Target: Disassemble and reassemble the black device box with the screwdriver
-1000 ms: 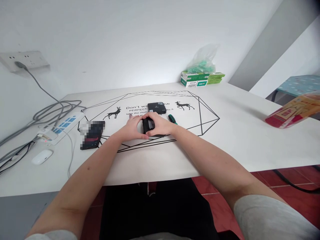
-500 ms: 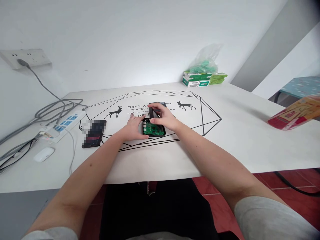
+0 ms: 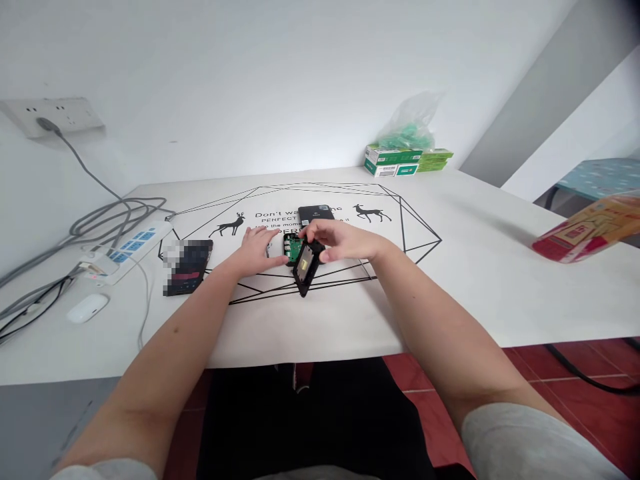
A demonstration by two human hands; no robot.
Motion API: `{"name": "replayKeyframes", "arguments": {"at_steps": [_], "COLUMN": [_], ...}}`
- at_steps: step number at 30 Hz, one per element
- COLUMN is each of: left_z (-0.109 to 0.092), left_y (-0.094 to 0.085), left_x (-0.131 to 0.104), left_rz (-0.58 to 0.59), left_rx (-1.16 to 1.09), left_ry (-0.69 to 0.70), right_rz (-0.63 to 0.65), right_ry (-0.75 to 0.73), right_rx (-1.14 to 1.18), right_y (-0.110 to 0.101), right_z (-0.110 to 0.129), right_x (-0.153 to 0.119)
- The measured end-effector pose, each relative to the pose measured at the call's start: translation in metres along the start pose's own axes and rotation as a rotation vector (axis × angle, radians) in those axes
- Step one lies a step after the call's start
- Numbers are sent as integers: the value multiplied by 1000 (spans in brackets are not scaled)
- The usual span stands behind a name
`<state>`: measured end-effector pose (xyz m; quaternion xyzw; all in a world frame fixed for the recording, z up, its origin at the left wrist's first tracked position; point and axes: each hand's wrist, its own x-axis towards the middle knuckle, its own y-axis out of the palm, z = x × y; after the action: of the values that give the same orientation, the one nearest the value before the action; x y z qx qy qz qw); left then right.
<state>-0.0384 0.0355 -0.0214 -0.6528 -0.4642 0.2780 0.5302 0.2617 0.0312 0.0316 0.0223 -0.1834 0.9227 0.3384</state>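
Observation:
A green circuit board in a black case base [image 3: 292, 248] lies on the white printed table cover, partly hidden. Between the thumb and fingers of my right hand [image 3: 340, 240] is a black case cover [image 3: 306, 268], tilted with its inner side showing a metallic plate and a small yellowish patch. This cover overlaps the right part of the board. My left hand [image 3: 254, 253] rests just left of the board, fingers apart; its thumb comes close to or touches the base's edge. Behind them lies a flat black box-like item [image 3: 316, 214] with small labels.
At the left are a phone with a blurred screen [image 3: 188, 268], a white power strip [image 3: 133, 248] with cables, and a white earbud case [image 3: 89, 309]. Green-and-white boxes [image 3: 393, 160] with a plastic bag on top stand by the wall. A red-and-yellow package [image 3: 585, 230] sits far right.
My right hand has swung the black cover toward me and turned its inner side into view. My left hand has shifted slightly left. More of the black item behind is visible.

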Motion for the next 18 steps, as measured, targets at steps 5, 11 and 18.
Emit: {"name": "replayKeyframes", "arguments": {"at_steps": [5, 11, 18], "left_z": [13, 18, 20], "left_y": [1, 2, -1], "left_x": [2, 4, 3], "left_rz": [-12, -4, -33], "left_rx": [74, 66, 4], "left_ry": [23, 43, -13], "right_rz": [195, 402, 339], "right_ry": [204, 470, 459], "right_rx": [-397, -595, -650], "right_y": [-4, 12, 22], "right_z": [29, 48, 29], "right_x": [-15, -15, -12]}}
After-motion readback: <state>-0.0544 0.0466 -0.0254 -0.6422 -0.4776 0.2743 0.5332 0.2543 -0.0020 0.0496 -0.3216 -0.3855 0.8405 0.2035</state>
